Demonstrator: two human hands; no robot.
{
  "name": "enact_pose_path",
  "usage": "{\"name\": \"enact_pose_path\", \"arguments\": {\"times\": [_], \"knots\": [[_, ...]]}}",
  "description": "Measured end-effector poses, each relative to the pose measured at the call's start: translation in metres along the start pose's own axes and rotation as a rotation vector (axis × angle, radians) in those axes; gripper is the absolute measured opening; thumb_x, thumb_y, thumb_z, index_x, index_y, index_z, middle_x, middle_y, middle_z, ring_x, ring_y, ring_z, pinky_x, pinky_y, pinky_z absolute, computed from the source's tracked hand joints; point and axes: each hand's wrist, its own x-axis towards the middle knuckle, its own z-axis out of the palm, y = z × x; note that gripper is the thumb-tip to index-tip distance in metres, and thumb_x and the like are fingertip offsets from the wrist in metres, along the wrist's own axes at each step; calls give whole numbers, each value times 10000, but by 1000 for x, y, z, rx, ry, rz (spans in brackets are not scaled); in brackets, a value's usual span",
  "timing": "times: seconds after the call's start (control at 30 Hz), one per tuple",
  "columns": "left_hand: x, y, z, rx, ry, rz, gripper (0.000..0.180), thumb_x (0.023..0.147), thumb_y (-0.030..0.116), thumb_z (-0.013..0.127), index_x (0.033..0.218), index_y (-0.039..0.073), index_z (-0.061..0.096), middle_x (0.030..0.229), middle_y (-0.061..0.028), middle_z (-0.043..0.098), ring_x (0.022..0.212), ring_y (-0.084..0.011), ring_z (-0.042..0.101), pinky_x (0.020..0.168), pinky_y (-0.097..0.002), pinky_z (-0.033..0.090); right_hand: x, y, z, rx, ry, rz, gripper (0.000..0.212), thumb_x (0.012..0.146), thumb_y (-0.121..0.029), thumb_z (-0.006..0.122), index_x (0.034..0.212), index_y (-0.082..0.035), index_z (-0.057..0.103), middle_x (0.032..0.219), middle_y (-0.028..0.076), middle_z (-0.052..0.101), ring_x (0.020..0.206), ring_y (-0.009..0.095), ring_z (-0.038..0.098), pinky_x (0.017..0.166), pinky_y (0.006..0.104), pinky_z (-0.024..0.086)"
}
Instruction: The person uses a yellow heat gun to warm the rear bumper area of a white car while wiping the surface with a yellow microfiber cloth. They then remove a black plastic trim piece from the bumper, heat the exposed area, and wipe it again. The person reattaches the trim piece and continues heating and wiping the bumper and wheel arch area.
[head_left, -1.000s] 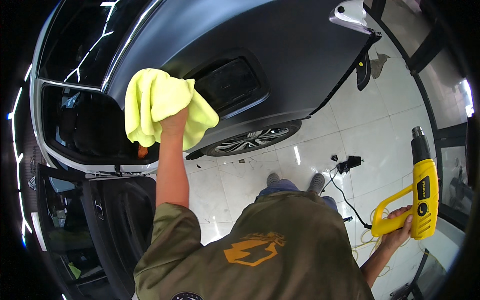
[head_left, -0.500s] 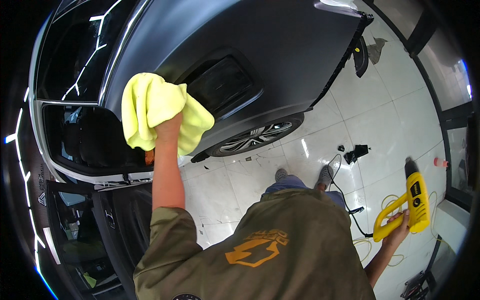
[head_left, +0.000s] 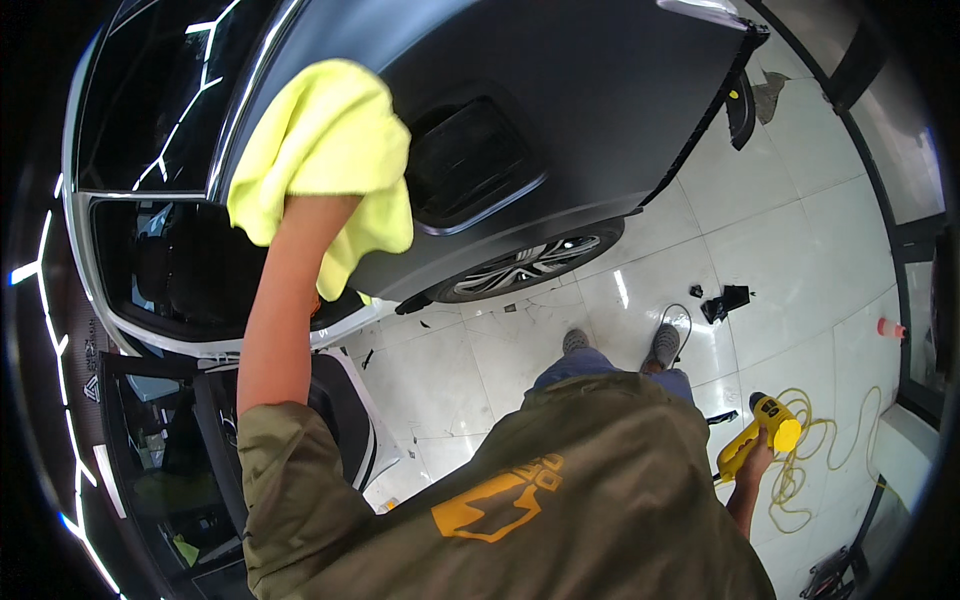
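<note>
A yellow microfiber cloth (head_left: 335,130) is bunched over my left hand (head_left: 318,212), which holds it against the dark matte rear side panel (head_left: 590,110) of the car. The cloth covers my left fingers, and only the wrist side of that hand shows. Right beside the cloth is a black recessed opening (head_left: 470,160) in the panel. My right hand (head_left: 762,455) is wrapped round a yellow heat gun (head_left: 738,455), low at my right side and well away from the car. The gun's dark nozzle points up and to the left.
Below the panel sits the rear wheel (head_left: 530,262). An open car door (head_left: 160,450) stands at lower left. Black scraps (head_left: 725,303) lie on the tiled floor (head_left: 790,240), where a yellow cord (head_left: 790,490) coils near the gun. A red-and-white cup-like object (head_left: 890,328) stands at right.
My left hand and the cloth have moved up the panel, away from the wheel. The heat gun in my right hand has dropped lower and swung left, toward my body.
</note>
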Motion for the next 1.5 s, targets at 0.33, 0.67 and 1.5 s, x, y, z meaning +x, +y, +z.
{"name": "enact_pose_path", "arguments": {"times": [0.33,0.67,1.5], "knots": [[-71,12,64,-442,353,-223,416,904,186,602,1298,65,551,1304,-165,565,1261,-327,493,1074,-423,374,0,-5,26,29,-61,-17,326,881,-334,671,1032,-58,582,725,42,534,558,151,533,512,284,457],[-143,156,76,-854,289,-542,359,838,165,658,1154,-5,637,1204,-191,629,1142,-374,577,1018,-443,421,-3,61,11,-11,-15,115,330,885,-344,663,1027,-56,588,732,36,554,569,156,560,517,297,460],[3,147,-96,-2252,563,-1133,311,973,116,529,1253,-19,541,1245,-107,564,1119,-223,560,981,-334,431,13,52,-4,4,-68,-82,291,899,-306,651,1020,-49,585,680,49,554,524,164,553,473,305,458]]}}
